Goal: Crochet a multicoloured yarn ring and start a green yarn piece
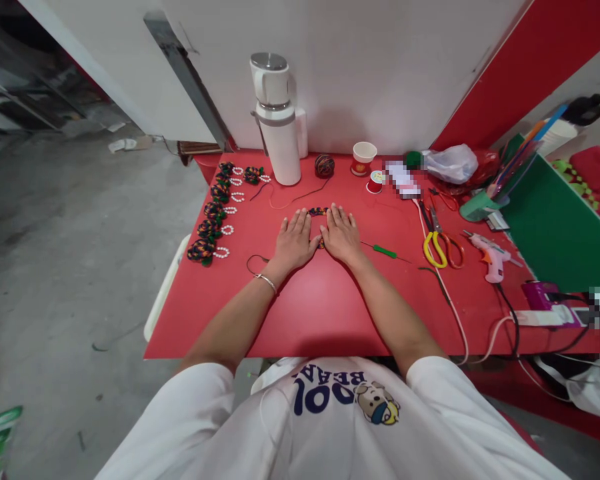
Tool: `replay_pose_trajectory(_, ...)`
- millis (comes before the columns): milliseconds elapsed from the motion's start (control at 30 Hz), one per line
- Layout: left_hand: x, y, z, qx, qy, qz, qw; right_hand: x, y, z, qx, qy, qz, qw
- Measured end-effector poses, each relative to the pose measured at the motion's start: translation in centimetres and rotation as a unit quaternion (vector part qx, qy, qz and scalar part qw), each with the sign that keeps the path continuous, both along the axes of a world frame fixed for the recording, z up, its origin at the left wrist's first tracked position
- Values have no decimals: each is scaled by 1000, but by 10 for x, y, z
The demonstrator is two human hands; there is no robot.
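On the red table (310, 307), a dark multicoloured yarn piece (319, 211) lies between and partly under my hands; its top edge and a small lower bit show. My left hand (295, 239) is flat over the piece's left side, fingers stretched out. Flat over the right side rests my right hand (341, 235), its fingers slightly apart. Palms hide most of the piece, so its full shape cannot be made out. Just right of my right hand lies a crochet hook (385, 251) with a green grip. A dark yarn strand (253, 261) curls beside my left wrist.
Several yarn pieces with bead loops (210, 229) line the left edge. Behind my hands stand a white flask (280, 143), a yarn ball (324, 165), a paper cup (363, 159) and a thread spool (375, 182). Scissors (435, 248), a cable and a glue gun (491, 257) lie right.
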State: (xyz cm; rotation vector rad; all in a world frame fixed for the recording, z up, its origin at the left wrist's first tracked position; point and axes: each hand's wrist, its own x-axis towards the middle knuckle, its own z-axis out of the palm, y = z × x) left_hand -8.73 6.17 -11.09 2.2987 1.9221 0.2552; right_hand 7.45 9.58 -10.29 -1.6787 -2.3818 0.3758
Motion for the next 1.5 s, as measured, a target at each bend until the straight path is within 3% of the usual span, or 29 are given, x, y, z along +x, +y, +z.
replay_pose_trajectory(200,-2,0,3,43,-18,23,999,5,-1,-2,64,33,-25,997)
replay_pose_trajectory(333,-2,0,0,8,-13,14,1000,8,0,-4,18,28,11,999)
replay_pose_trajectory(567,-4,-1,5,117,-41,94,988,16,3,-3,144,121,-92,978)
replay_pose_trajectory(700,9,8,11,142,-30,55,988,16,5,-2,138,118,-90,979)
replay_pose_trajectory(900,26,27,5,34,-19,50,998,18,2,-2,130,128,-83,980)
replay_pose_trajectory(1033,23,32,1,29,-17,46,998,20,-4,-2,117,116,-71,984)
replay_pose_trajectory(1167,21,28,3,39,-24,49,998,21,-15,0,106,101,-60,987)
replay_pose_trajectory(1333,30,16,11,123,-42,36,991,25,-27,0,124,117,-49,984)
replay_pose_trajectory(1500,56,5,10,41,-24,-60,997,34,-26,-3,160,155,-96,970)
